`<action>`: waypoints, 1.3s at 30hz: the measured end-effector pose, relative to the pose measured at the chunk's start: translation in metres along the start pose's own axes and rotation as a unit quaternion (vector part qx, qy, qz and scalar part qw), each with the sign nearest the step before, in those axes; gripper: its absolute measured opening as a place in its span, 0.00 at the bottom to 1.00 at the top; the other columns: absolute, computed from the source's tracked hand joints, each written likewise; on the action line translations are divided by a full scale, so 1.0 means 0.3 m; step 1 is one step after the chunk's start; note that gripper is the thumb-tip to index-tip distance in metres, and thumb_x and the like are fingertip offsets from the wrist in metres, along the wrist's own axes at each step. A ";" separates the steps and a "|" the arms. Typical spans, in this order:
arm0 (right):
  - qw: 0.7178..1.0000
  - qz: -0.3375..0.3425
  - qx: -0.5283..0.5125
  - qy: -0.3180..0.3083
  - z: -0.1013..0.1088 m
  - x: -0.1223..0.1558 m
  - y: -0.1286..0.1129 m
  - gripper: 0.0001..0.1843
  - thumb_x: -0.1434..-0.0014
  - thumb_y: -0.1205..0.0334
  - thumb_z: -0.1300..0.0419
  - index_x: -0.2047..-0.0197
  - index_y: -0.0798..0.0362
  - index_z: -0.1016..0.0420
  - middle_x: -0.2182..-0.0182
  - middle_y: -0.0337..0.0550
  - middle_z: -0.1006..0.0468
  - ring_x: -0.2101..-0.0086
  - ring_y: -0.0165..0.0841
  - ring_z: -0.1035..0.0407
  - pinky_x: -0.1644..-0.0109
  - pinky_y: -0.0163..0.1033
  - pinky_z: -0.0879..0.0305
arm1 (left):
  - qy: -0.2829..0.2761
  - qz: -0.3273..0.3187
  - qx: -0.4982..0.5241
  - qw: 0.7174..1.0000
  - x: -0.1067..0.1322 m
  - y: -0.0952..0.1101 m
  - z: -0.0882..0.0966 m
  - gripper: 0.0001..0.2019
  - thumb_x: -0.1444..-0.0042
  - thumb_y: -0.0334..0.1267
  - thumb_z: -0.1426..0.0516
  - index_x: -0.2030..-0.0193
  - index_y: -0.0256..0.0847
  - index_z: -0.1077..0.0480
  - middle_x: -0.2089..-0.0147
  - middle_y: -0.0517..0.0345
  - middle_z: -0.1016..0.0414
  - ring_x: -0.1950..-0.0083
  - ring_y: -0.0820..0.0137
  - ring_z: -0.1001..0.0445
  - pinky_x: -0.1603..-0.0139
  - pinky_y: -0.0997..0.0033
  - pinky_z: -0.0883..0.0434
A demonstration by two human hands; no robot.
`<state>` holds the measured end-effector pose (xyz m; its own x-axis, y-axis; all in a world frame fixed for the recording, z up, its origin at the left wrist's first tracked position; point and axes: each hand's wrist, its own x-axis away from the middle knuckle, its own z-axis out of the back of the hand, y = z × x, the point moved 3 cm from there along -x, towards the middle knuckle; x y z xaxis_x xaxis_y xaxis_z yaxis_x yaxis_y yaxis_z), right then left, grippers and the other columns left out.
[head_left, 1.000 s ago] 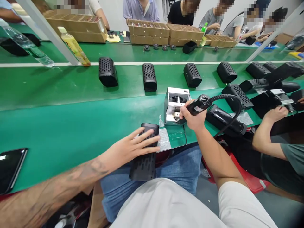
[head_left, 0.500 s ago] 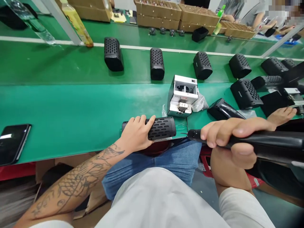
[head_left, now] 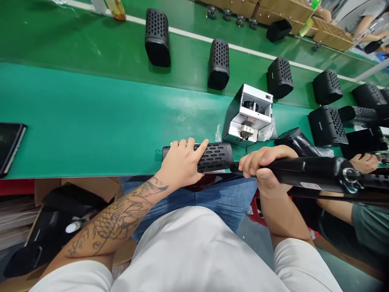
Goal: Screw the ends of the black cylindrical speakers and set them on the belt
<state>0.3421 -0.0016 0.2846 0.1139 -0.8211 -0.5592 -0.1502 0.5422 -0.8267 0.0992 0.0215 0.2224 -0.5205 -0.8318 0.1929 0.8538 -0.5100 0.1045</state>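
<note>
My left hand [head_left: 181,162] is wrapped over a black perforated speaker housing [head_left: 214,156] that lies sideways on the near edge of the green bench [head_left: 91,121]. My right hand [head_left: 264,168] grips a black electric screwdriver [head_left: 316,174] held level, its tip against the housing's right end. Just behind stands a white screw feeder box [head_left: 249,114].
Several black speaker housings [head_left: 218,64] stand along the conveyor belt behind. More housings [head_left: 327,125] and a co-worker's hand [head_left: 364,161] are at the right. A dark phone [head_left: 9,146] lies at the left edge. Cardboard boxes [head_left: 331,34] line the far side.
The housing was turned from lengthwise to sideways on the bench edge, my left hand now gripping it. My right hand swung the screwdriver from the feeder box to the housing's right end.
</note>
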 end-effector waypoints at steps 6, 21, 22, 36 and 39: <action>0.999 -0.013 0.010 -0.032 -0.026 -0.008 0.015 0.16 0.25 0.55 0.18 0.59 0.43 0.21 0.77 0.28 0.21 0.83 0.31 0.28 0.74 0.39 0.19 | -0.019 0.002 0.009 1.000 -0.004 0.006 0.012 0.56 0.30 0.57 0.25 0.03 0.36 0.38 0.28 0.24 0.19 0.33 0.32 0.18 0.34 0.41 0.29; 0.998 -0.033 -0.029 -0.052 -0.043 0.061 0.034 0.12 0.30 0.68 0.19 0.56 0.46 0.16 0.75 0.32 0.21 0.79 0.31 0.28 0.71 0.41 0.21 | -0.012 -0.006 0.028 1.000 0.011 0.020 -0.010 0.55 0.27 0.57 0.27 0.03 0.34 0.38 0.26 0.23 0.19 0.31 0.31 0.18 0.32 0.34 0.25; 0.998 -0.034 -0.019 -0.053 -0.050 0.061 0.029 0.12 0.29 0.67 0.19 0.56 0.46 0.17 0.74 0.33 0.21 0.79 0.31 0.28 0.71 0.41 0.21 | -0.009 -0.006 0.024 1.000 0.012 0.017 -0.010 0.54 0.27 0.56 0.27 0.03 0.34 0.38 0.26 0.23 0.19 0.31 0.31 0.18 0.32 0.34 0.25; 0.973 -0.018 0.154 0.172 0.241 -0.216 0.163 0.28 0.30 0.35 0.13 0.57 0.42 0.23 0.73 0.27 0.21 0.74 0.29 0.21 0.60 0.39 0.16 | 0.026 -0.022 0.026 0.999 0.021 -0.007 -0.017 0.60 0.32 0.56 0.22 0.03 0.31 0.38 0.27 0.23 0.16 0.30 0.32 0.17 0.27 0.35 0.24; 0.973 -0.002 0.146 0.178 0.268 -0.212 0.257 0.32 0.34 0.31 0.12 0.59 0.40 0.25 0.76 0.25 0.25 0.79 0.30 0.27 0.68 0.41 0.19 | 0.054 -0.040 0.033 0.997 0.045 -0.038 -0.018 0.60 0.36 0.53 0.19 0.04 0.36 0.35 0.19 0.23 0.20 0.20 0.28 0.22 0.13 0.28 0.32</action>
<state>0.4021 0.1068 0.2514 -0.2411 -0.8053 -0.5416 0.1404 0.5233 -0.8405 0.0823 0.0147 0.2184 -0.5822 -0.8095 0.0753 0.8064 -0.5632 0.1804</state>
